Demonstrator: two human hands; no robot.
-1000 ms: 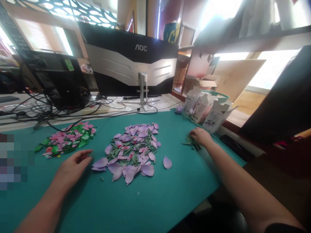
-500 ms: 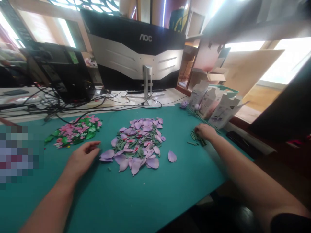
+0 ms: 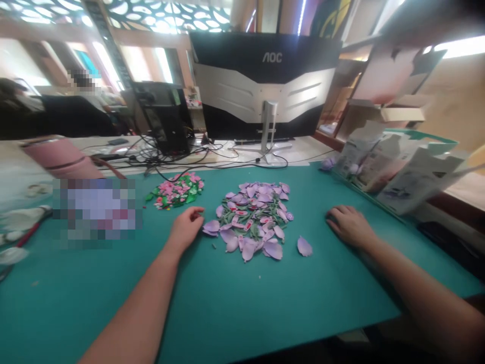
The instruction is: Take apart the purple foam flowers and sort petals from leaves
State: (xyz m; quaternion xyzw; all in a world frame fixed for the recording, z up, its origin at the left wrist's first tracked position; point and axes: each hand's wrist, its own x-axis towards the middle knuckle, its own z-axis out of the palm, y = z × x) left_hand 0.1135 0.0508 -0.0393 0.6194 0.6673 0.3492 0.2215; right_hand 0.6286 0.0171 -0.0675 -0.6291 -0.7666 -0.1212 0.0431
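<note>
My left hand [image 3: 187,227] rests on the green mat with its fingers loosely curled and the thumb apart, nothing visible in it. Just to its right spreads a pile of lilac petal pieces [image 3: 250,217], mixed with grey-green stem parts and small pieces with red marks. My right hand [image 3: 346,225] lies palm down on the mat at the right, fingers curled down over the spot of the green sticks, which it hides. Between the pile and that hand lies a single lilac petal [image 3: 304,246].
Pink and green pieces [image 3: 178,189] lie heaped at the left. A monitor [image 3: 265,96] and tangled cables [image 3: 151,156] stand behind the mat. Open boxes [image 3: 409,172] line the right edge. A pink tumbler [image 3: 64,159] is at the far left, with people beyond.
The view has swung left, bringing the pink tumbler in. My right hand has come down flatter over the green sticks, which no longer show. My left hand keeps its place beside the pile.
</note>
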